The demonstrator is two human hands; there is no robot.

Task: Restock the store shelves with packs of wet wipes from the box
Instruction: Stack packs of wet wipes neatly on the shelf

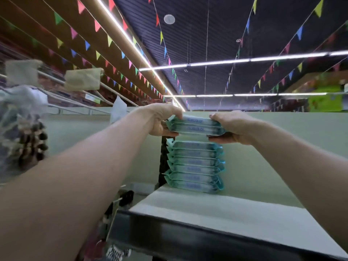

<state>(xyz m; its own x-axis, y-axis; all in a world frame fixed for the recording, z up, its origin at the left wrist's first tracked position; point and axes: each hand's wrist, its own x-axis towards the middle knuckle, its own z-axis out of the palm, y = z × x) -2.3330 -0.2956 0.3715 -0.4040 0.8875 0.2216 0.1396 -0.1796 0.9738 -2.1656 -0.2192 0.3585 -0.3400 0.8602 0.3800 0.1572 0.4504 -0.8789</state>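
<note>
Head view, angled upward.

Landmark: stack of teal wipes packs, several high, lying flat on white shelf, back against pale green panel.

Directly above stack, clear gap between: pair of the same packs, one on the other, level, long edges toward camera. Blue print on edges too blurred to read.

Above stack's left edge: left hand, fingers curled over top of pair's left end, thumb beneath, clamped on it.

Above stack's right edge: right hand, fingers together over top of pair's right end, thumb under, clamped likewise.

Both forearms bare, stretched up toward stack from lower corners of view.

Just left of stack: dark slotted upright; touching or not, cannot tell.

Well left of stack: blurred clear bag of dark items hanging from rails, two beige tags higher up.

Below and in front of stack: shelf's dark front edge.

Above and behind stack: dark ceiling, bright light strips, strings of coloured pennants.
</note>
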